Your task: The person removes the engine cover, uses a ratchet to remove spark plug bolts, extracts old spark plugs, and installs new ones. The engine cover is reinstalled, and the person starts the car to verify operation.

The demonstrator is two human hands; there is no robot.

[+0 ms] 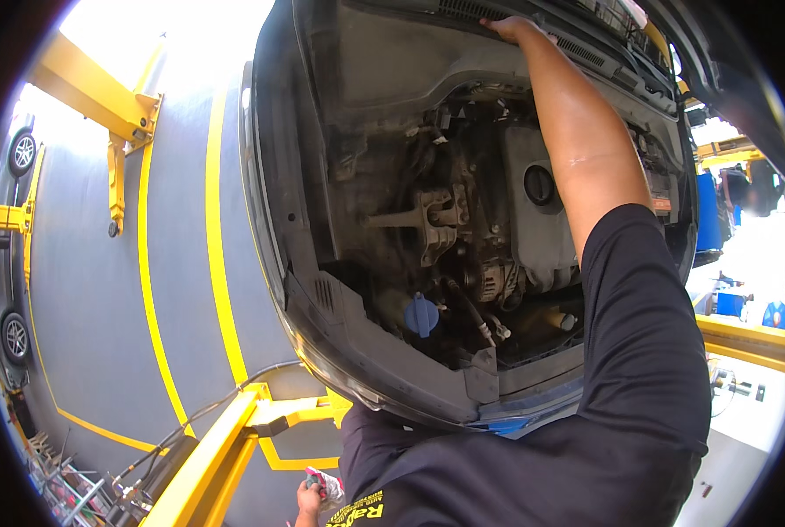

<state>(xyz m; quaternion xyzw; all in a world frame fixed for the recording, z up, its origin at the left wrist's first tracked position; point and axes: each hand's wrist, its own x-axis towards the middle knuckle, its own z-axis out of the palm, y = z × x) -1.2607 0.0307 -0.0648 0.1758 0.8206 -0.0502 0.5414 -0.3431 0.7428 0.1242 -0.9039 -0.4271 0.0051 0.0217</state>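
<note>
My right arm stretches across an open engine bay. At its far end my right hand (513, 30) rests against the black cowl panel (577, 54), thumb stretched to the left; its other fingers show only in part. No object shows in that hand, so I see it as open. Low at my left side, my left hand (308, 497) is closed around a crumpled white and pink cloth (327, 488), with a small dark piece by the fingers. Below my right arm lies the grey engine cover (533, 228) with a round black cap (539, 184).
A blue reservoir cap (421, 314) sits near the car's front edge. Yellow lift arms (225, 448) stand at lower left, with a dark hose (203, 408) beside them. Another yellow lift post (94, 88) rises at upper left. Yellow lines (221, 263) mark the grey floor.
</note>
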